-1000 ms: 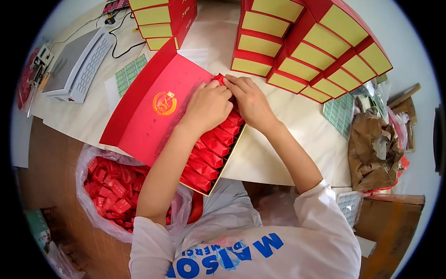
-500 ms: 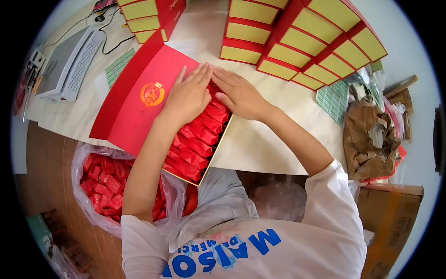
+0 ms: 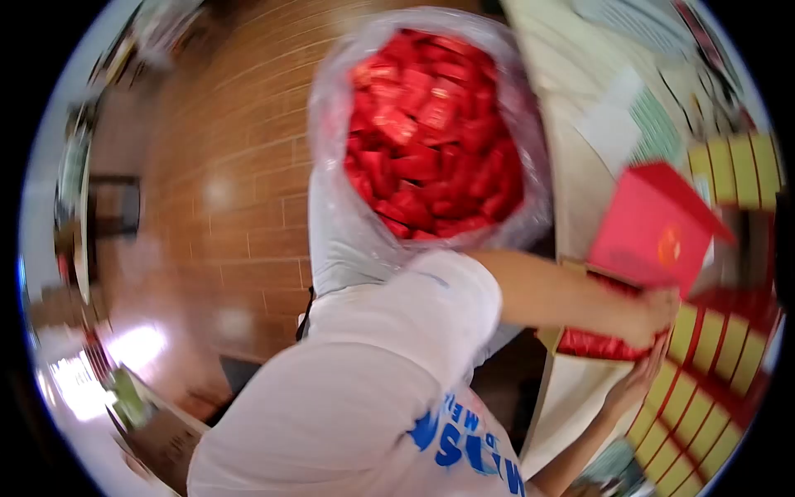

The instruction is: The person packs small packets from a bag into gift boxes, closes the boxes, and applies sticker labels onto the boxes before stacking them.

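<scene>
An open gift box [image 3: 553,338] sits on the table at the right, filled with shiny red wrapped packets [image 3: 592,343]. Its red lid [image 3: 642,228], with a gold emblem inside, stands folded back. My left hand [image 3: 650,316] reaches across the box and lies over the packets at its far end; motion blur hides how its fingers are set. Along the box's outer side rests my right hand [image 3: 636,386], fingers stretched towards the far corner. Near my left arm, a big clear plastic bag [image 3: 530,124] full of loose red packets [image 3: 431,141] stands by the table.
Stacked red and yellow boxes [image 3: 696,389] stand beyond my hands, with more yellow-fronted boxes [image 3: 733,170] behind the lid. Green printed sheets [image 3: 657,124] and a pale keyboard-like device [image 3: 638,25] lie on the table [image 3: 571,199]. Brown wooden floor [image 3: 232,166] spreads to the left.
My view has swung left and down, bringing the bag of packets to the middle and the box to the right. Both hands stay at the box's far end.
</scene>
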The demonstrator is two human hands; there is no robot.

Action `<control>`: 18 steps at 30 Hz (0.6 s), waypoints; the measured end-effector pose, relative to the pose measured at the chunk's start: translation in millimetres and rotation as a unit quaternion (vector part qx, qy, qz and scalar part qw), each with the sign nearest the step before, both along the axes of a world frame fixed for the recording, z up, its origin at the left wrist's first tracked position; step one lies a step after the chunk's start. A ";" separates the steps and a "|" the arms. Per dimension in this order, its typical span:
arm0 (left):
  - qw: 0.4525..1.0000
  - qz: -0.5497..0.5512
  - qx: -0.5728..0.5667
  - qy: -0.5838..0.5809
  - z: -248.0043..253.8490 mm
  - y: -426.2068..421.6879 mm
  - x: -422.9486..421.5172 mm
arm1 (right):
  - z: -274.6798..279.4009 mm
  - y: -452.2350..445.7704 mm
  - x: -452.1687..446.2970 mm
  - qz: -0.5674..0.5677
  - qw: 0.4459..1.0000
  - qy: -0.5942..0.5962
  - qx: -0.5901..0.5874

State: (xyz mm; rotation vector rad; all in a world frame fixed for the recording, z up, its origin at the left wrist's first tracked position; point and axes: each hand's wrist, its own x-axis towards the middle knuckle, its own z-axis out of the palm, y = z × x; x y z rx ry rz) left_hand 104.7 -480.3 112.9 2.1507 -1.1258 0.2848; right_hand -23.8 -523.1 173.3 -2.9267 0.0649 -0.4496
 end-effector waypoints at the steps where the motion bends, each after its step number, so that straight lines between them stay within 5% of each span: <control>1: 0.997 0.039 -0.022 -0.063 -13.2 -13.2 -2.1 | 1.1 -2.6 -5.8 0.020 1.000 0.006 -0.007; 2: 0.995 -0.019 0.078 -0.065 3.0 15.4 -4.5 | -5.1 -6.0 -10.4 0.014 1.000 0.010 -0.005; 6: 0.972 -0.150 0.178 -0.027 36.0 36.8 15.5 | 1.4 -23.2 0.0 0.021 0.999 0.032 -0.015; 7: 0.985 -0.126 0.081 -0.082 25.9 32.8 15.6 | 2.5 -22.7 2.9 0.016 0.999 0.029 -0.012; 12: 0.990 -0.130 -0.014 -0.059 31.4 16.7 16.5 | 7.9 -14.5 12.3 -0.015 1.000 0.001 -0.011; 14: 0.979 -0.158 -0.114 -0.057 51.0 8.7 5.8 | -16.0 -63.5 -21.5 -0.085 0.962 -0.076 0.249; 15: 0.965 -0.172 -0.194 -0.024 49.3 9.6 2.7 | 10.2 -51.8 -36.0 -0.161 0.984 0.069 0.039; 16: 0.937 -0.195 -0.286 0.045 55.8 11.3 -8.0 | 5.8 -30.4 -36.1 -0.149 0.982 -0.006 0.114; 17: 0.952 -0.275 -0.112 -0.069 60.7 25.1 5.5 | 2.8 -10.6 -37.5 -0.125 0.972 -0.081 0.184; 18: 0.948 -0.270 -0.091 -0.139 51.8 32.4 2.3 | -19.9 -19.6 -58.4 -0.145 0.988 -0.053 0.012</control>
